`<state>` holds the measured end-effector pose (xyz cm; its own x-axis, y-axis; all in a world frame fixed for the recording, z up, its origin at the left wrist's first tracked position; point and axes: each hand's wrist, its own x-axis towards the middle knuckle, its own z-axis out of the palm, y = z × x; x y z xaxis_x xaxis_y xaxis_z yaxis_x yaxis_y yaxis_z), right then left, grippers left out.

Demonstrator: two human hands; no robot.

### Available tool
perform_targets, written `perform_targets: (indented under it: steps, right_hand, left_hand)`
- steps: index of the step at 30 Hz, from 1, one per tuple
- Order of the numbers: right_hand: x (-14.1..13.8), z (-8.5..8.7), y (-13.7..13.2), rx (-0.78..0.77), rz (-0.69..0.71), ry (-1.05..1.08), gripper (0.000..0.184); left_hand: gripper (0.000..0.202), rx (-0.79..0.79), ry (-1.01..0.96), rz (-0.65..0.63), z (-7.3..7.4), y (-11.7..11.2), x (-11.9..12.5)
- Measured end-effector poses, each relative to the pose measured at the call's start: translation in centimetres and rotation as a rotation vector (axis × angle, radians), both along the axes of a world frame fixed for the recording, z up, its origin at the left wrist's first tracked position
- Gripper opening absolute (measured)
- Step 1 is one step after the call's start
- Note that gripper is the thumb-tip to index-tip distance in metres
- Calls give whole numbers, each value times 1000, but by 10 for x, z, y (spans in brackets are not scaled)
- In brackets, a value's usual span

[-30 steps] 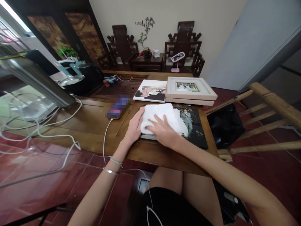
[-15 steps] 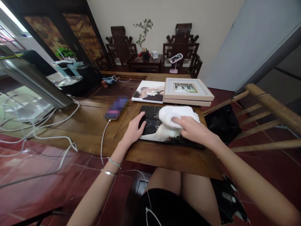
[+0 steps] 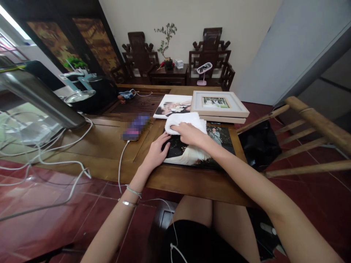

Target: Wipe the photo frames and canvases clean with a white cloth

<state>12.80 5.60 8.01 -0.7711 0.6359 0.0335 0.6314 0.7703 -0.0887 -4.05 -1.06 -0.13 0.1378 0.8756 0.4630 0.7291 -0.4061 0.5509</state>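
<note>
A dark wedding photo panel [image 3: 189, 155] lies flat on the wooden table [image 3: 192, 182] in front of me. My right hand [image 3: 188, 132] grips a folded white cloth [image 3: 188, 118] and presses it on the panel's upper left part. At the panel's left edge rests my left hand [image 3: 158, 151], its fingers stretched out and the thumb apart, touching the edge. The cloth and my right forearm hide part of the picture. Just behind the panel lie a white-edged photo print [image 3: 171, 104] and a stack of pale wooden picture frames [image 3: 221, 106].
A phone [image 3: 135, 126] with a white cable lies on the left of the table. Farther left stand a metal container [image 3: 41, 95], tangled white cables and a lidded pot [image 3: 80, 96]. A wooden chair [image 3: 309, 113] holding a black bag [image 3: 257, 144] is close on the right.
My right hand has slid the white cloth leftward across the panel, uncovering a standing figure in the picture's right part. My left hand has stayed at the left edge.
</note>
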Motion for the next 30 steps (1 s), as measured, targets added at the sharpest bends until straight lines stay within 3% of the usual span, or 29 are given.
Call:
perform_targets:
  steps: [4,10,15,19,22,26,30]
  right_hand:
    - [51,2,-1,-1,-69,-39,59]
    - [128,-1,-8,58,-224,-94,54]
    - [153,-19,-60,109,-225,-76,56]
    - [161,-22,-116,32,-76,-30,61]
    - [164,-18,-139,-39,13,-31,66]
    - [161,-13,-128,-73,-16,-26,68]
    - [157,-12,-82,-59,-68,13,61]
  left_hand:
    - [35,-5,-1,-10,0,0,0]
    - [34,-3,-30,4,2,0,1]
    - [34,-11,-59,15,3,0,0]
    - [34,-12,-55,23,1,1,0]
    - [35,-9,-44,20,1,2,0]
    - [35,-15,-39,12,1,2,0]
    - [35,-19,-41,0,1,1,-1]
